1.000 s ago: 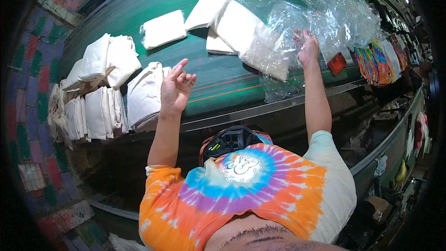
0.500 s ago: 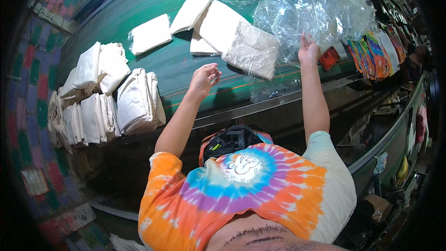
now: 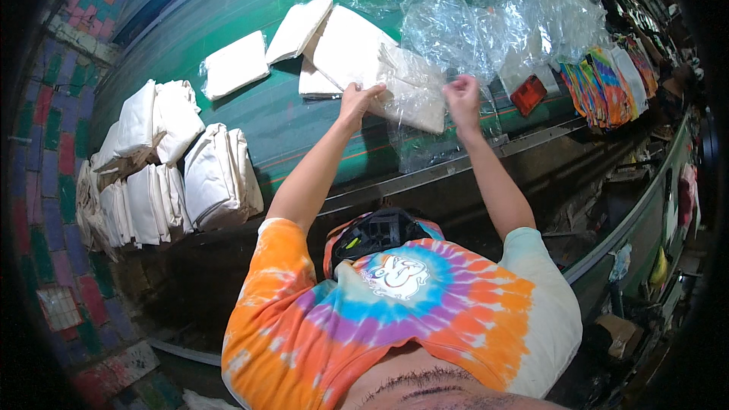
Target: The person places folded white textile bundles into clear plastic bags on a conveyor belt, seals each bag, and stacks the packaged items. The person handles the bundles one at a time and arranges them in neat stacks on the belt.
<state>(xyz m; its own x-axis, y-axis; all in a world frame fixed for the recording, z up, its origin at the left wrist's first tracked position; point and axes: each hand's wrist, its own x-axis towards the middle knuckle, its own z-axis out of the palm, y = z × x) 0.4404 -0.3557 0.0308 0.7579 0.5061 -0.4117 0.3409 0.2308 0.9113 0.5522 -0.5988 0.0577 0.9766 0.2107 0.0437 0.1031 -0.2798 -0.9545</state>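
A folded cream cloth [image 3: 414,102] lies partly inside a clear plastic bag on the green table. My left hand [image 3: 360,103] grips its left edge, thumb on top and the other fingers partly hidden beneath. At the cloth's right end, my right hand [image 3: 465,103] is closed, fingers curled on the clear plastic bag [image 3: 486,125]; its fingertips are slightly blurred. Just behind the cloth rest more folded white cloths [image 3: 348,44], overlapping one another. Farther left are a bagged white cloth [image 3: 300,26] and another flat white packet [image 3: 237,65].
Stacks of folded cream cloths [image 3: 220,175] stand at the left. Clear plastic bags [image 3: 524,11] heap up at the back right. A red packet [image 3: 528,96] and tie-dyed folded cloths [image 3: 600,87] lie to the right. The table's metal edge [image 3: 425,178] runs before me.
My left hand has moved right and taken hold of the cloth's edge. My right hand has come left from the plastic heap to the cloth's right end, drawing plastic along.
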